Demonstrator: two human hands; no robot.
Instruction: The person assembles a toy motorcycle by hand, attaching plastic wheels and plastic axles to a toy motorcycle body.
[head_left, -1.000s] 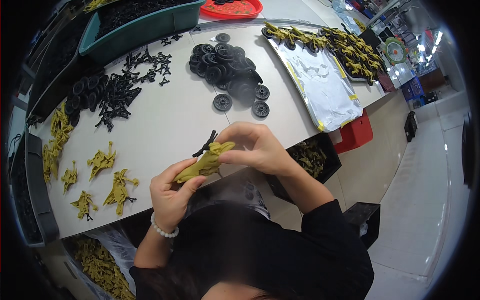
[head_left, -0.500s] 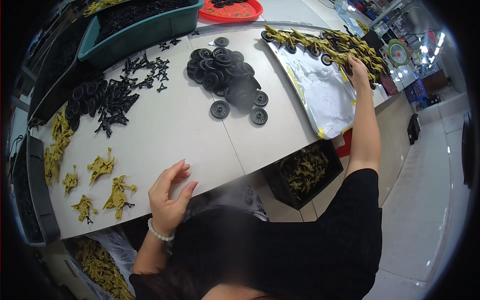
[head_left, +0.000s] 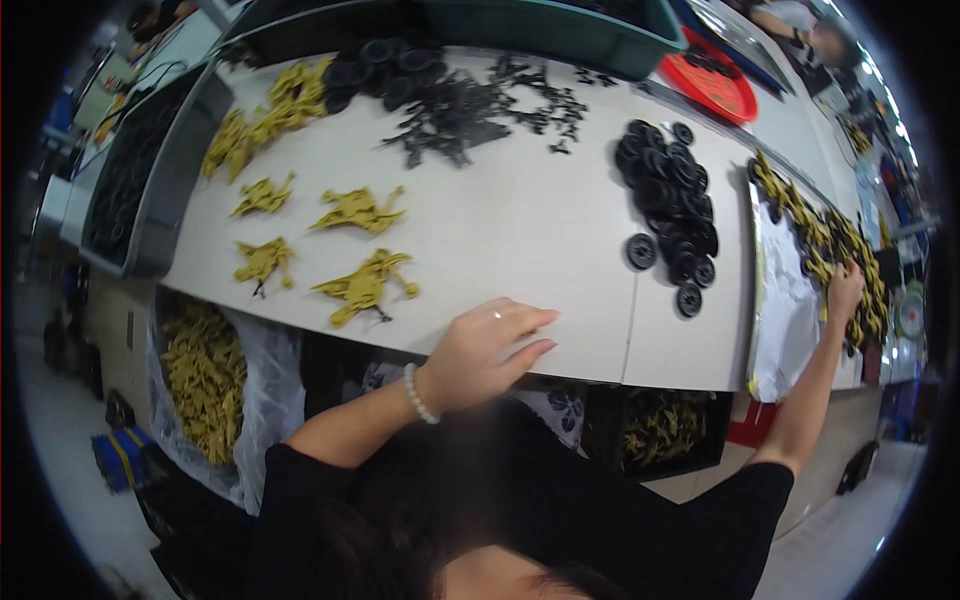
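My right hand [head_left: 846, 288] reaches to the foil-lined tray [head_left: 783, 335] at the far right. Its fingers are closed at a yellow toy assembly with black wheels [head_left: 832, 268], among several like it in a row. Over the table's front edge hovers my left hand [head_left: 478, 352], thumb and fingers apart, holding nothing. Left of it lie yellow plastic toy pieces [head_left: 362, 287], at least some with a small black part attached. A heap of black spoked toy wheels [head_left: 668, 190] sits between my hands, farther back. Small black plastic parts [head_left: 450, 115] are spread at the table's back.
A grey bin [head_left: 150, 190] borders the table's left end, and a green bin [head_left: 580, 35] the back. Beside that is a red tray [head_left: 712, 80]. Below the front edge are a lined bag of yellow pieces [head_left: 205, 385] and a black crate [head_left: 665, 425]. Another person [head_left: 815, 35] is at back right.
The whole view has swung left, so the table appears shifted to the right. My right hand stays at the tray's row of assemblies; my left hand still holds nothing near the front edge.
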